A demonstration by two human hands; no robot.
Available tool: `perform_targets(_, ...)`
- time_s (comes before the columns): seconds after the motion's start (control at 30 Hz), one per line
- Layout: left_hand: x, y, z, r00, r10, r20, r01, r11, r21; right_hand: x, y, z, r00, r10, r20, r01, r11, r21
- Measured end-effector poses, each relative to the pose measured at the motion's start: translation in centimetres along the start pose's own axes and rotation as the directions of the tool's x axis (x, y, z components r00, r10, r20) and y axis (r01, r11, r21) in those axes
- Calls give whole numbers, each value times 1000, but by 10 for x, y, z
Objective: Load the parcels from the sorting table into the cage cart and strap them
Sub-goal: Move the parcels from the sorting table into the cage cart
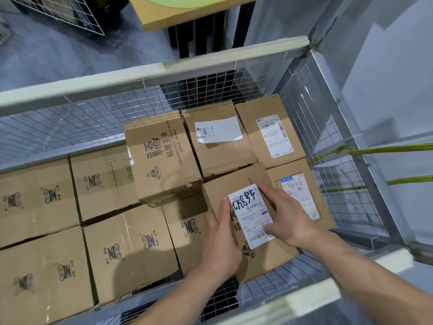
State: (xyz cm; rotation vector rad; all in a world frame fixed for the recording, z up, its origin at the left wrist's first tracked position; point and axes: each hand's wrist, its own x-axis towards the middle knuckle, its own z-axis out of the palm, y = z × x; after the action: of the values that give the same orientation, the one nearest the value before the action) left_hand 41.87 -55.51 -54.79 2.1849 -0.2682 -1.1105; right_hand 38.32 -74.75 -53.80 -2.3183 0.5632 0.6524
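Note:
I look down into a wire-mesh cage cart (150, 73) stacked with brown cardboard parcels. A parcel (262, 261) with a white label bearing black handwriting sits in the upper layer near the cart's front right. My left hand (220, 238) grips its left edge, fingers down the side. My right hand (288, 214) lies flat on its top, over the label's right part. Three other labelled parcels (218, 137) surround it at the right and back. A printed tea box (161, 158) stands to its left. A green strap (384, 150) runs off the cart's right wall.
Lower-layer printed boxes (126, 252) fill the cart's left half. A wooden table edge (182, 17) stands beyond the cart's back rail. Another wire cage (63, 15) sits at top left on the grey floor. A white wall is at right.

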Motion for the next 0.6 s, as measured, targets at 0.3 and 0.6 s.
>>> perform_targets(0.3, 10, -7, 0, 999, -26, 36, 25, 1000, 7, 11, -5, 9, 998, -30, -47, 29, 999, -14)
perform_targets(0.6, 2, 4, -15, 998, -53, 24, 54, 997, -62, 7, -19, 10, 997, -29, -65, 33, 998, 60)
